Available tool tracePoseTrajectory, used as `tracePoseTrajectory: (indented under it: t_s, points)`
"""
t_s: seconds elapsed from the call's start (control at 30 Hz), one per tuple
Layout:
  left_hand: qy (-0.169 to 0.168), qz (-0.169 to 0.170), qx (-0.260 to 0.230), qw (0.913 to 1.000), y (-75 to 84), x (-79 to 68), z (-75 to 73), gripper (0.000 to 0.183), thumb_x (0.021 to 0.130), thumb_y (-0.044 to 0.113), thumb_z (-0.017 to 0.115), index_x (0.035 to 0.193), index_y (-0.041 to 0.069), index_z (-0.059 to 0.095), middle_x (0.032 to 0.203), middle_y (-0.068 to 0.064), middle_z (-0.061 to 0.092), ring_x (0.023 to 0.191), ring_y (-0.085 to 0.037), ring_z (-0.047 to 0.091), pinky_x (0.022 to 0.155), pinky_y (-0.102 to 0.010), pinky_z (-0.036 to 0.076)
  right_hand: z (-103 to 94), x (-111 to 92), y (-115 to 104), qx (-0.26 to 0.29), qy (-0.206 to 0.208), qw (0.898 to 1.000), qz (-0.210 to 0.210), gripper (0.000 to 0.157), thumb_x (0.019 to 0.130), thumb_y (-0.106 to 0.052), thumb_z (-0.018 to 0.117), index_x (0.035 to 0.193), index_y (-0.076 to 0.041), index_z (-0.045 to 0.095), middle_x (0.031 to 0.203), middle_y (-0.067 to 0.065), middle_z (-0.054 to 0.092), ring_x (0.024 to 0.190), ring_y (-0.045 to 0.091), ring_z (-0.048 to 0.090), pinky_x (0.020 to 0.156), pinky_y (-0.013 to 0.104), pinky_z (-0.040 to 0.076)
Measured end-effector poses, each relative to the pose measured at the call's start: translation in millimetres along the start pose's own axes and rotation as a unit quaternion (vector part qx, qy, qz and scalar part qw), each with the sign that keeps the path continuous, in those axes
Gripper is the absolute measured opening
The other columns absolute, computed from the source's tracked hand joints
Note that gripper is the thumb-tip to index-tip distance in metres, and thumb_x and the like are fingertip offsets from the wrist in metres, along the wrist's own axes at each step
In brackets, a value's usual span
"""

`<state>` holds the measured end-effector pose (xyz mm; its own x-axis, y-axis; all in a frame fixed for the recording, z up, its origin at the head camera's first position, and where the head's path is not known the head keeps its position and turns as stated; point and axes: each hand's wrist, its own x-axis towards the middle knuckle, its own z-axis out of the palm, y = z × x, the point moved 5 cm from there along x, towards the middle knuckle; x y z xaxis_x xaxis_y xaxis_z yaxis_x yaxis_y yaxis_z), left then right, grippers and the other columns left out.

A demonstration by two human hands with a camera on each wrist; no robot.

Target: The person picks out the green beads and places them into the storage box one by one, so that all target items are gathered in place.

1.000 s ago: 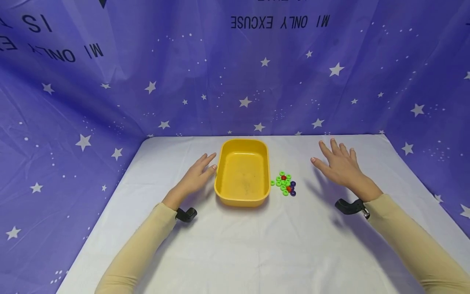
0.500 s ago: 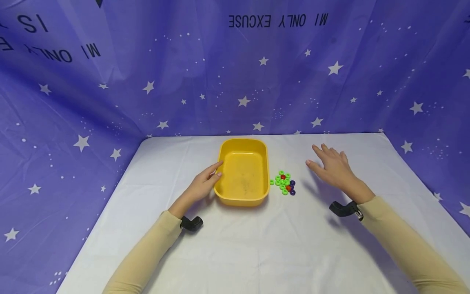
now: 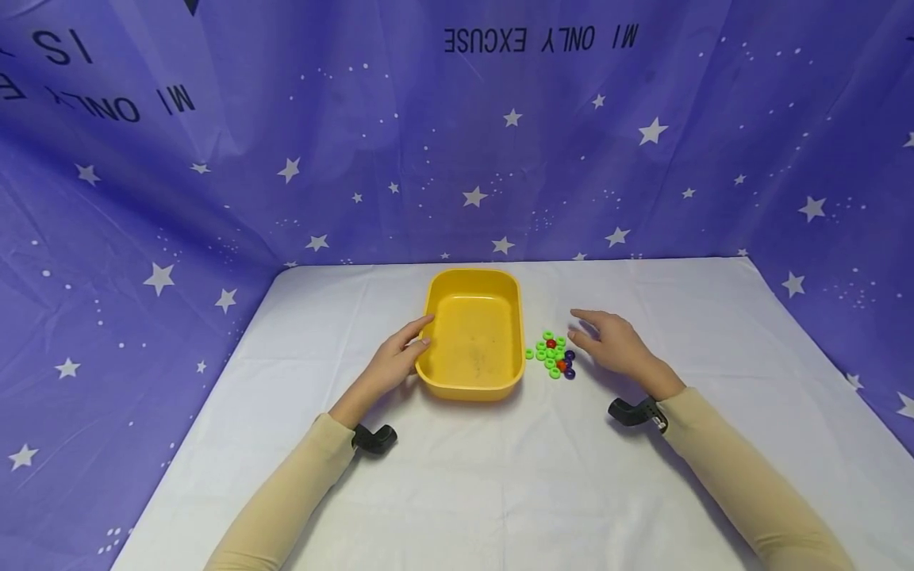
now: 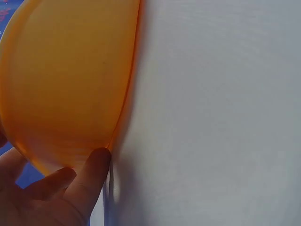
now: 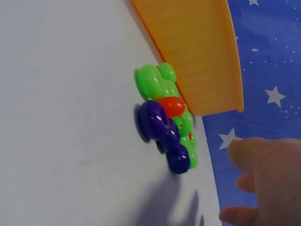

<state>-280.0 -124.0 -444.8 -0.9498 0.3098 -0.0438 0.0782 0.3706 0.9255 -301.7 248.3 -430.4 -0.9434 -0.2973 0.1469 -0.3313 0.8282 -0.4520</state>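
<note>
A yellow plastic tub (image 3: 474, 393) stands on the white cloth. My left hand (image 3: 389, 361) holds its left side, index finger and thumb tips over the rim in the head view. The left wrist view shows lower fingers (image 4: 94, 172) against the outer wall (image 4: 70, 84). Just right of the tub lies a small heap of ring-shaped beads (image 3: 551, 355), mostly green, with some purple and red ones. My right hand (image 3: 614, 345) hovers to the right of the heap, thumb and index finger extended towards it and apart, with nothing between them. Purple beads (image 5: 153, 118) lie nearest in the right wrist view.
The table (image 3: 464, 476) is covered in white cloth. A purple-blue curtain (image 3: 400, 143) with white stars and lettering hangs behind it and along both sides. Black wrist cameras (image 3: 374, 438) sit under both cuffs.
My left hand has moved right from beside the tub and taken hold of its rim. The right hand has come left and down towards the beads, its fingers less spread.
</note>
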Motion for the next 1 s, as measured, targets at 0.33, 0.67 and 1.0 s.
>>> tracePoseTrajectory:
  t_s: [0.33,0.67,1.0]
  points:
    - [0.011,-0.007,-0.010,0.9999,-5.0,-1.0,0.6,0.052,0.107,0.025,0.048,0.158,0.023,0.039,0.167,-0.019,0.028,0.139,-0.040,0.053,0.097,-0.039,0.062,15.6,9,4,0.017,0.014,1.000,-0.021,0.036,0.091,-0.014,0.072,0.123,0.002,0.071,0.117,0.023,0.074,0.113,0.042,0.067,0.103,0.059,0.051]
    - [0.012,0.003,-0.044,0.9990,-4.5,-6.1,1.9,0.052,0.108,0.023,0.047,0.159,0.019,0.038,0.166,-0.020,0.029,0.135,-0.042,0.055,0.097,-0.039,0.061,20.9,15,-1,0.006,0.006,1.000,-0.016,0.027,0.090,-0.015,0.073,0.114,-0.003,0.077,0.108,0.018,0.076,0.104,0.036,0.067,0.094,0.053,0.052]
    - [0.000,0.015,-0.061,0.9980,-7.7,-5.9,2.8,0.052,0.109,0.025,0.046,0.160,0.018,0.035,0.168,-0.017,0.026,0.140,-0.042,0.050,0.098,-0.039,0.061,19.5,17,-4,-0.011,-0.009,1.000,-0.005,0.023,0.089,-0.014,0.072,0.109,-0.005,0.079,0.104,0.015,0.075,0.100,0.032,0.063,0.088,0.049,0.050]
